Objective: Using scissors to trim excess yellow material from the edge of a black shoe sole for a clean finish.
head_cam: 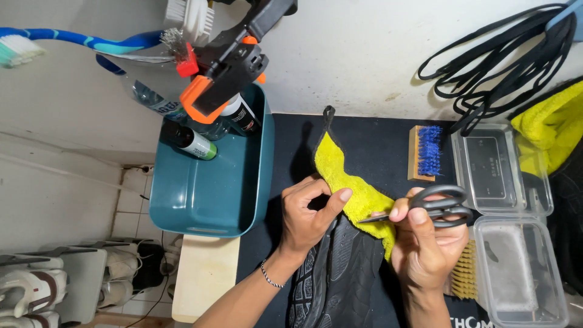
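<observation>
Two hands: left hand (310, 218) pinched on fuzzy yellow cloth (355, 194); right hand (425, 243) wrapped around grey-handled scissors (440, 206).
Cloth direction: stretched up and away, between both hands.
Blades: pointed left at cloth.

Yellow microfibre cloth (355, 191) with a black loop; grey-handled scissors (438, 208); black shoe (340, 279), its sole seemingly ribbed; teal tub (209, 194); blue-bristled wooden brush (425, 152); clear plastic box (504, 176); black laces (504, 54).
</observation>
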